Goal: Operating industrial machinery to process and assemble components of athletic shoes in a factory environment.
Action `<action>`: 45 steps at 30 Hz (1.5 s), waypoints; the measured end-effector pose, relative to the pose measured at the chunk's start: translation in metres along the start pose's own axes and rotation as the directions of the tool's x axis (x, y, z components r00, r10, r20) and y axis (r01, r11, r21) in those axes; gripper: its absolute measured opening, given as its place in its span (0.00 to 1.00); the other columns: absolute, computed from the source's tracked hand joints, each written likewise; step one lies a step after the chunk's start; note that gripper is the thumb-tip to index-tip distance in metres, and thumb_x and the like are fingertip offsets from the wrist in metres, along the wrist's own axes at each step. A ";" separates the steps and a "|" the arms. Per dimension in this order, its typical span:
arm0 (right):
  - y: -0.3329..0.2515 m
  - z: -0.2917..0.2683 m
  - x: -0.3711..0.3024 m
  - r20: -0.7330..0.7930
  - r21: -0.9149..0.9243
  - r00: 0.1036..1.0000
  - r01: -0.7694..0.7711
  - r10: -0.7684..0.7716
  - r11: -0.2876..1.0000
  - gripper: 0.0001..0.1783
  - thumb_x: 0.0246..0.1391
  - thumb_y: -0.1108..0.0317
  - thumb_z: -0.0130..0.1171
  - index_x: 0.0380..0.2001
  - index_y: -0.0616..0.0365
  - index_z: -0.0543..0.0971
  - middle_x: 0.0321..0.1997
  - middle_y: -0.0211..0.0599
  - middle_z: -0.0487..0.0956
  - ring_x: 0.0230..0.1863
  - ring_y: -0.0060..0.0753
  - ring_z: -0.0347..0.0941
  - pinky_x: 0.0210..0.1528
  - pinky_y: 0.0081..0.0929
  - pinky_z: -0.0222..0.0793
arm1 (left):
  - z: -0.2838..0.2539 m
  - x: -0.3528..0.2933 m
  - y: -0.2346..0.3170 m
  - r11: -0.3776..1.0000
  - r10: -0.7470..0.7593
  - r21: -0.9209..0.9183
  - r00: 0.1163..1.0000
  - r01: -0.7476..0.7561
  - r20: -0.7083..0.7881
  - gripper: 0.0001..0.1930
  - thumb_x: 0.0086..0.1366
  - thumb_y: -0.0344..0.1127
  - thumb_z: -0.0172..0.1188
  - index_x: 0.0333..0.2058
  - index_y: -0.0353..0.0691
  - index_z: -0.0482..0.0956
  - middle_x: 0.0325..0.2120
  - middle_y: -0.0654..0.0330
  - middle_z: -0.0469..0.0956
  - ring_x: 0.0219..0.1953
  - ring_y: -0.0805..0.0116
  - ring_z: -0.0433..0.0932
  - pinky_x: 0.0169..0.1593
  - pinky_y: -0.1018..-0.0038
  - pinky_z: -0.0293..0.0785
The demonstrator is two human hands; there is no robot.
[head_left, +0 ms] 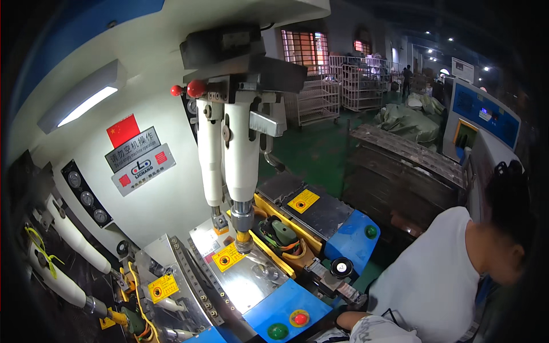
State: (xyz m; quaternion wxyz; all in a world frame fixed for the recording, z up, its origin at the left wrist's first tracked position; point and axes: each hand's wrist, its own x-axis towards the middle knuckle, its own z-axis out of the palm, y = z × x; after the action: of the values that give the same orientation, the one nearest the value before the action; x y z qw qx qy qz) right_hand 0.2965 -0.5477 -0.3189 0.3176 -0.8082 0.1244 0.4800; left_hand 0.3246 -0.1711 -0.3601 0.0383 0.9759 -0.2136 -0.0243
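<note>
Neither my left hand nor my right hand shows. At the lower edge a short stretch of bare arm (350,320) with a dark band appears beside white cloth (382,330); whose it is I cannot tell. In front of me stands a pressing machine with two white press columns (241,148) pointing down. Right of them a dark green shoe (281,233) sits between yellow side pads (289,260). A second dark green shoe (136,323), partly hidden, is under a yellow-tipped press arm (117,317) at lower left.
A blue panel (271,311) carries a green button (278,331) and a red button (299,319). Close on the right, a person in a white shirt (426,274) leans forward. Behind are a dark metal bench (406,166), wire racks (363,86) and covered heaps (409,123).
</note>
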 end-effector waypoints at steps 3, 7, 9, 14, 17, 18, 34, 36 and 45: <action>-0.001 0.000 0.002 -0.004 0.015 1.000 0.005 -0.004 1.000 0.29 0.59 0.50 0.41 0.57 0.56 0.71 0.63 0.48 0.68 0.63 0.44 0.65 0.63 0.37 0.59 | 0.000 0.005 -0.001 1.000 0.015 0.002 1.000 -0.015 0.000 0.45 0.61 0.67 0.43 0.68 0.41 0.49 0.68 0.43 0.45 0.69 0.44 0.48 0.58 0.41 0.58; 0.002 0.001 0.003 -0.009 0.040 1.000 0.006 -0.006 0.999 0.29 0.60 0.49 0.41 0.57 0.56 0.70 0.63 0.49 0.68 0.63 0.44 0.65 0.63 0.37 0.58 | 0.000 0.011 0.000 1.000 0.027 0.001 1.000 -0.027 0.002 0.45 0.61 0.67 0.43 0.67 0.41 0.50 0.68 0.43 0.45 0.69 0.44 0.48 0.58 0.41 0.59; 0.005 0.004 0.002 -0.019 0.064 1.000 0.009 -0.008 0.998 0.29 0.60 0.49 0.41 0.57 0.56 0.70 0.63 0.49 0.68 0.63 0.45 0.64 0.63 0.37 0.58 | 0.000 0.013 0.000 0.999 0.032 -0.001 0.999 -0.032 0.007 0.45 0.61 0.67 0.43 0.67 0.41 0.50 0.68 0.43 0.45 0.69 0.45 0.49 0.58 0.41 0.59; 0.019 0.024 -0.002 -0.052 0.137 0.999 0.012 -0.005 0.991 0.29 0.61 0.48 0.40 0.58 0.55 0.70 0.63 0.50 0.68 0.63 0.45 0.64 0.64 0.37 0.58 | -0.001 0.015 -0.002 0.999 0.052 -0.006 0.999 -0.052 0.003 0.44 0.61 0.66 0.43 0.67 0.41 0.50 0.68 0.43 0.46 0.69 0.45 0.49 0.58 0.42 0.59; 0.029 0.043 -0.007 -0.075 0.197 0.997 0.010 0.005 0.980 0.30 0.61 0.48 0.40 0.58 0.55 0.70 0.63 0.50 0.68 0.63 0.45 0.64 0.64 0.37 0.57 | -0.001 0.015 -0.003 0.998 0.065 -0.009 0.998 -0.064 0.007 0.44 0.61 0.66 0.44 0.67 0.41 0.50 0.68 0.44 0.46 0.69 0.45 0.49 0.58 0.42 0.59; 0.033 0.051 -0.009 -0.080 0.221 0.997 0.007 0.011 0.975 0.30 0.61 0.47 0.40 0.58 0.55 0.70 0.63 0.50 0.68 0.64 0.45 0.63 0.64 0.38 0.57 | -0.001 0.016 -0.004 0.998 0.064 -0.007 0.998 -0.064 0.007 0.44 0.61 0.66 0.44 0.67 0.41 0.50 0.68 0.44 0.46 0.69 0.45 0.49 0.58 0.42 0.59; 0.073 0.134 -0.027 -0.190 0.452 0.965 -0.077 0.180 0.889 0.41 0.57 0.36 0.41 0.64 0.55 0.62 0.67 0.53 0.61 0.68 0.53 0.56 0.68 0.43 0.51 | 0.012 0.005 -0.014 0.995 0.098 0.004 0.993 -0.098 -0.068 0.43 0.62 0.65 0.44 0.67 0.40 0.52 0.68 0.44 0.48 0.69 0.46 0.50 0.57 0.43 0.60; 0.072 0.139 -0.049 -0.146 0.555 0.932 -0.200 0.332 0.807 0.42 0.56 0.35 0.42 0.63 0.57 0.63 0.67 0.53 0.62 0.67 0.54 0.57 0.67 0.43 0.53 | 0.019 -0.007 -0.019 0.996 0.087 0.023 0.993 -0.085 -0.085 0.43 0.62 0.65 0.44 0.67 0.40 0.52 0.68 0.45 0.48 0.69 0.46 0.50 0.57 0.43 0.60; -0.006 0.017 -0.188 0.045 -0.102 0.992 -0.113 0.118 0.988 0.34 0.57 0.37 0.44 0.47 0.57 0.79 0.47 0.50 0.80 0.50 0.52 0.75 0.52 0.43 0.69 | 0.032 -0.087 -0.025 0.953 -0.026 0.291 0.978 0.086 -0.206 0.40 0.62 0.61 0.45 0.65 0.40 0.55 0.67 0.45 0.51 0.68 0.46 0.52 0.57 0.44 0.61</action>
State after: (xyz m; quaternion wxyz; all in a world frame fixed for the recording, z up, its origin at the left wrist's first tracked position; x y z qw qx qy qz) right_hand 0.1920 -0.5514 -0.1614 0.2520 -0.8021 0.1388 0.5234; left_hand 0.2538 -0.1136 -0.3917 -0.0889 0.9736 -0.1820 0.1052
